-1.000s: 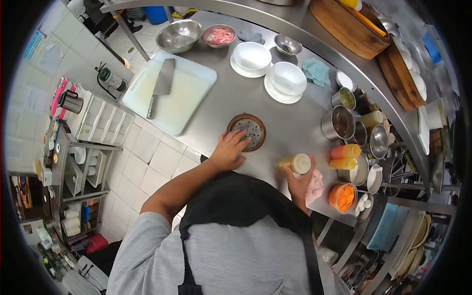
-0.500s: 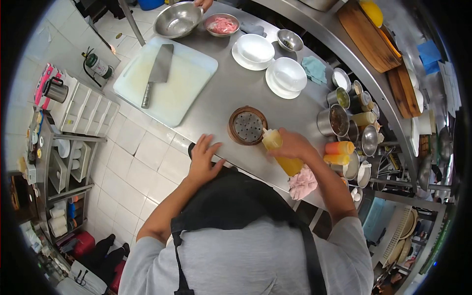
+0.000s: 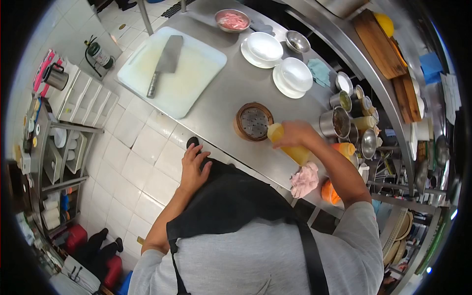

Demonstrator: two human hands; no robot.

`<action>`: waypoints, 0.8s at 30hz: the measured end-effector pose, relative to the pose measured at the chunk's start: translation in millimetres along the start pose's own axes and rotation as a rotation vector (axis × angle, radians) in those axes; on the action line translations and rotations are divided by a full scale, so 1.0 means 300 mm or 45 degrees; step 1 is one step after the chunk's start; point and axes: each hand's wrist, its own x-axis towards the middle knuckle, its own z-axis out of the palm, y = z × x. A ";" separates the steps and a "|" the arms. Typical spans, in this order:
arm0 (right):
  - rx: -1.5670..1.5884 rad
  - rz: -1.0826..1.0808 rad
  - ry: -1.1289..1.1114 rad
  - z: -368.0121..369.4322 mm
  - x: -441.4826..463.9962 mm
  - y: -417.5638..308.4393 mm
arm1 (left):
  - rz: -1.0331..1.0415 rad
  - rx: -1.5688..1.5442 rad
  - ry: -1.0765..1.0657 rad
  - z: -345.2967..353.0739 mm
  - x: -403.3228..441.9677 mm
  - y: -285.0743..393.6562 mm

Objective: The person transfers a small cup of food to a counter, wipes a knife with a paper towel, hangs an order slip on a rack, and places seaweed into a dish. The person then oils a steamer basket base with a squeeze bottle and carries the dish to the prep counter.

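Observation:
My right hand (image 3: 296, 135) is wrapped round a squeeze bottle (image 3: 296, 154) of yellow liquid. The bottle lies tilted, its top end at the right rim of a small round bamboo steamer (image 3: 241, 131). Inside the steamer is a grey base with holes. Whether liquid is coming out, I cannot tell. My left hand (image 3: 194, 167) hangs beside the counter's front edge by the black apron (image 3: 226, 196), fingers apart and holding nothing. A crumpled pink cloth (image 3: 304, 180) lies just below the bottle.
A cleaver (image 3: 167, 59) rests on a white cutting board (image 3: 199, 73) at the left. Farther back are a bowl of pink sliced meat (image 3: 232, 20), white bowls on plates (image 3: 296, 73), a small metal bowl (image 3: 297, 42) and a blue-green cloth (image 3: 319, 72). Sauce containers (image 3: 340, 122) line the right side.
The large metal bowl and the other person's hand at the back have gone from view. My left hand has drawn back from the counter edge. My right hand still grips the bottle near the steamer.

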 end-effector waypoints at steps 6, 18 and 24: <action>0.214 -0.071 0.084 0.102 -0.082 -0.009 | 0.403 0.007 -0.215 0.034 0.173 0.185; 1.507 -0.019 0.879 0.610 -0.346 0.073 | 0.815 0.627 -0.633 0.299 0.506 0.313; 1.597 0.128 1.159 0.672 -0.473 0.076 | 0.777 0.685 -0.690 0.185 0.530 0.301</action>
